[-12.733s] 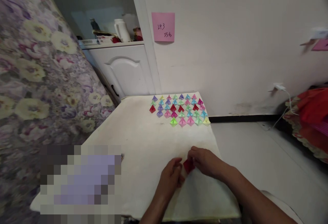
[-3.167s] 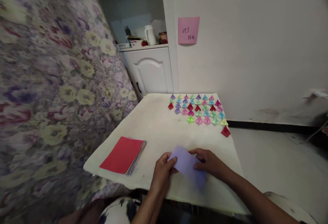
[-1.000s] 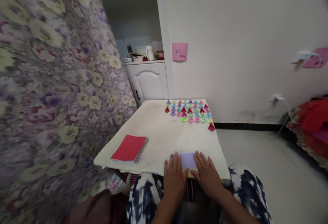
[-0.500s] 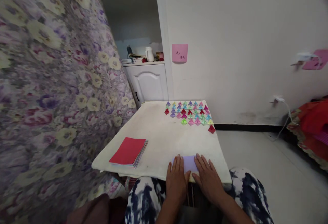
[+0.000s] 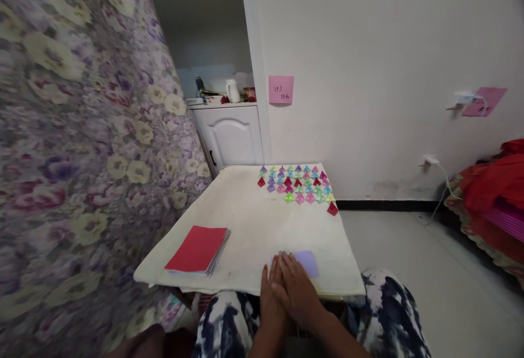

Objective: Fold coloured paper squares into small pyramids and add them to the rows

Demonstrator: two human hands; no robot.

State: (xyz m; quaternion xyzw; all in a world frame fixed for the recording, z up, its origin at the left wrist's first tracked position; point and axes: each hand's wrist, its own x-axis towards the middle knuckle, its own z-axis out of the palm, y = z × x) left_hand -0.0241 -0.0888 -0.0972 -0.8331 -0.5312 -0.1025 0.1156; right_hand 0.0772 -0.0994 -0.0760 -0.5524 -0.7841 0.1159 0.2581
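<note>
The flat paper sheet (image 5: 308, 263) at the lower centre of the frame is plain pale lavender, the cloth-covered worktop (image 5: 249, 216) cream. The squarish stack of paper (image 5: 196, 250) at lower left is solid red on top. Small diamond-shaped folded paper pieces (image 5: 297, 183) near the centre show red, magenta, pink, purple, blue, mint, lime and yellow. The fabric curtain (image 5: 94, 156) at left bears cream-yellow, pink and purple flowers; the cloth trousers (image 5: 225, 325) at bottom, navy blotches on white.
</note>
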